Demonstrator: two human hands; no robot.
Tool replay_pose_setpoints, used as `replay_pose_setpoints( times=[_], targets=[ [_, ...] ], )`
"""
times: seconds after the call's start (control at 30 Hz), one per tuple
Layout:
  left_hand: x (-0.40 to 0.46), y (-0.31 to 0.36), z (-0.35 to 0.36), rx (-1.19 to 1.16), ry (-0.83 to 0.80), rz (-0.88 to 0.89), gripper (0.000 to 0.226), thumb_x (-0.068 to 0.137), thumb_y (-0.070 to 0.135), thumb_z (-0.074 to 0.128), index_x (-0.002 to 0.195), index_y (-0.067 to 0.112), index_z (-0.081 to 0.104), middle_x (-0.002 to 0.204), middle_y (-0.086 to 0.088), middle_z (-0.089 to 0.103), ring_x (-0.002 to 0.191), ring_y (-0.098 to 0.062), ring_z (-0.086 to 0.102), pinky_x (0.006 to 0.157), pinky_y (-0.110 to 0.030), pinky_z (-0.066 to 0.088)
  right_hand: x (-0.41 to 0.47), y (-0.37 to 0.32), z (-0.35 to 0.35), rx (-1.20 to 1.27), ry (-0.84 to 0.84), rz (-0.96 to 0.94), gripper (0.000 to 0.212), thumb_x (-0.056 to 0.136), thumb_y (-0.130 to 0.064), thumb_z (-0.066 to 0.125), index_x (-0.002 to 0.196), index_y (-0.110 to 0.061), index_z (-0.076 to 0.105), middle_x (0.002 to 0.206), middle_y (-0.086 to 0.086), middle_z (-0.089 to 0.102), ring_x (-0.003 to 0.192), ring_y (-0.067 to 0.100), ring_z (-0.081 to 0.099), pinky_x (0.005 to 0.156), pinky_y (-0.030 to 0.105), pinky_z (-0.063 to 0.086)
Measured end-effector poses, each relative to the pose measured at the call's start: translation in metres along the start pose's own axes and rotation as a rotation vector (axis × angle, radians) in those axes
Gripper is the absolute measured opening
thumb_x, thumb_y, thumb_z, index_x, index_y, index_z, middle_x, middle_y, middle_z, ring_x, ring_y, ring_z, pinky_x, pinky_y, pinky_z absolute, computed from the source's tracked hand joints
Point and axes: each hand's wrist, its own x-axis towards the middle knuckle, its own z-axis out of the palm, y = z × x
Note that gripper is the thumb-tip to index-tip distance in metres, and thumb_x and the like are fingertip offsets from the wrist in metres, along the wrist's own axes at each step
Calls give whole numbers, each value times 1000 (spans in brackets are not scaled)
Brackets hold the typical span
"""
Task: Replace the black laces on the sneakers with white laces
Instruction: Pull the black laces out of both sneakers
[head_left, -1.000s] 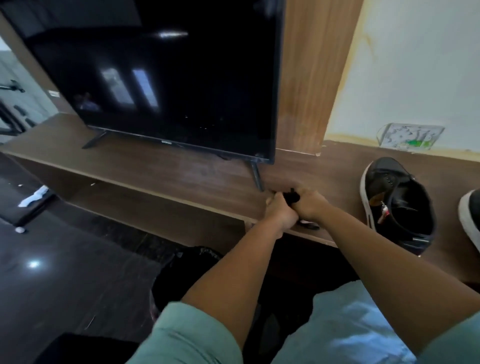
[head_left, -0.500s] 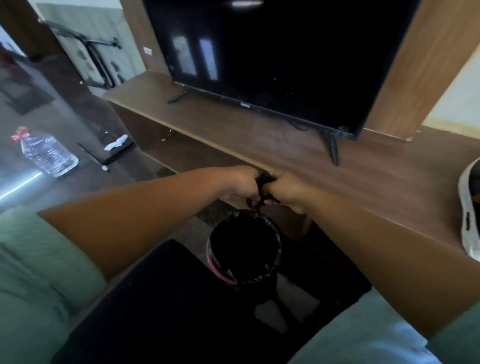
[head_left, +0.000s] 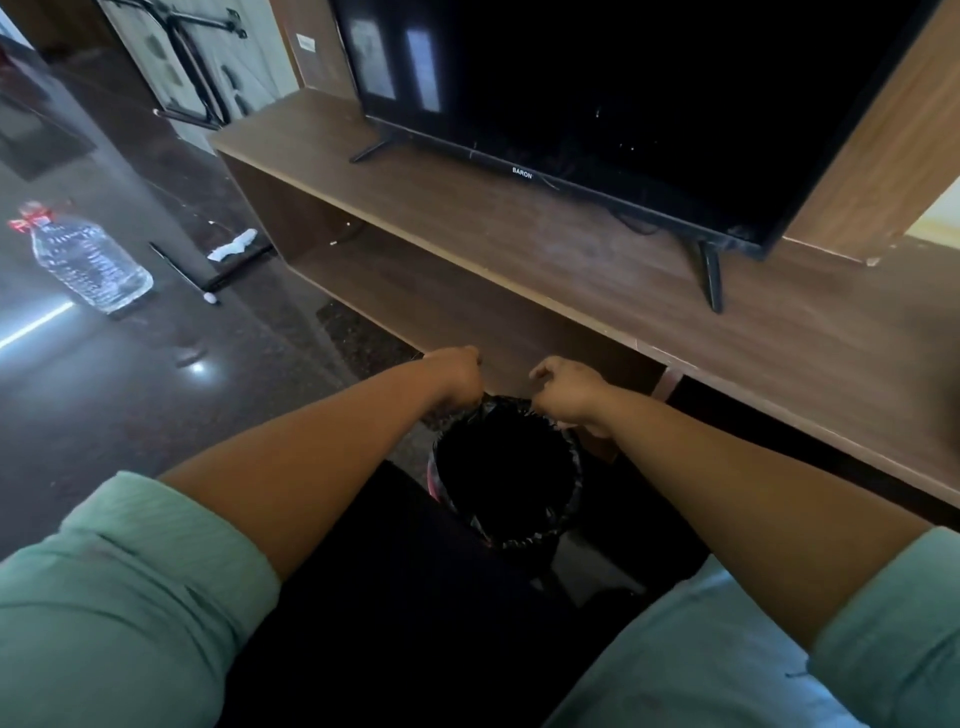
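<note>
Both hands hover over a small bin (head_left: 506, 473) lined with a black bag, at about 6 o'clock from the television (head_left: 623, 93). The left hand (head_left: 457, 376) and right hand (head_left: 569, 395) are apart, fingers curled; whether they pinch the liner's rim or hold anything I cannot tell. The black laces may lie inside the bin, but its interior is pure shadow. Laces are light, limp and tangle-prone, best pinched near the stiff tips. No sneakers or white laces are in view.
</note>
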Motion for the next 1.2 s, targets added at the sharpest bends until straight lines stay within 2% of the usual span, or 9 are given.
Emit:
replay_pose_setpoints(
  times=[0.13,0.3,0.43,0.5,0.6,0.77,0.87,0.97,1.2],
  targets=[
    [-1,9,-6,-74,-31,4,59,95,15,57,147,11,31,135,-17,48,110,-32,55,86,-37,48,1,5,-1,45,71,-43,25,91,-11,59,111,-25,54,107,-1,50,91,18,55,89,39,52],
    [-19,44,-12,56,68,83,60,92,18,59,145,8,34,142,-17,45,122,-33,50,91,-34,45,-15,2,-7,183,173,-95,7,89,-16,61,87,-23,59,104,3,59,98,23,59,87,40,54],
    [-34,90,-13,83,186,223,26,88,15,56,112,6,61,118,-18,64,98,-32,60,74,-33,47,-49,9,-23,287,296,-130,9,90,-19,57,82,-18,58,92,12,64,84,26,61,81,46,57],
    [-44,119,-12,61,234,293,19,88,15,52,103,9,61,109,-15,65,92,-30,59,72,-32,45,-75,19,-37,280,425,-146,18,93,-27,54,84,-14,62,92,15,66,87,28,65,81,49,56],
    [-66,169,-4,17,317,355,17,91,17,49,107,14,52,111,-8,58,95,-25,53,77,-34,42,-125,46,-67,192,596,-133,29,94,-34,52,90,-11,68,98,11,69,91,26,64,77,34,52],
    [-100,276,20,-102,431,551,24,94,20,45,117,20,51,120,-2,58,101,-23,55,83,-33,45,-206,112,-127,154,812,-102,25,93,-37,56,90,-14,62,94,4,64,88,22,56,73,29,41],
    [-120,347,52,-282,422,693,28,93,11,44,120,15,51,116,-4,58,103,-24,54,84,-32,43,-253,163,-162,127,923,-38,21,91,-33,58,97,-12,57,93,1,60,88,21,55,72,28,39],
    [-134,413,90,-433,355,813,29,91,6,45,118,15,52,116,-9,61,109,-29,57,93,-41,47,-298,219,-184,149,1007,61,12,90,-24,55,98,-15,55,95,4,62,88,22,56,72,29,41],
    [-165,514,185,-642,332,1153,49,93,9,53,138,24,39,123,-1,58,112,-19,58,97,-39,47,-379,330,-202,195,1208,183,25,85,-14,52,110,-14,58,106,6,63,100,24,59,82,30,47]
  ],
)
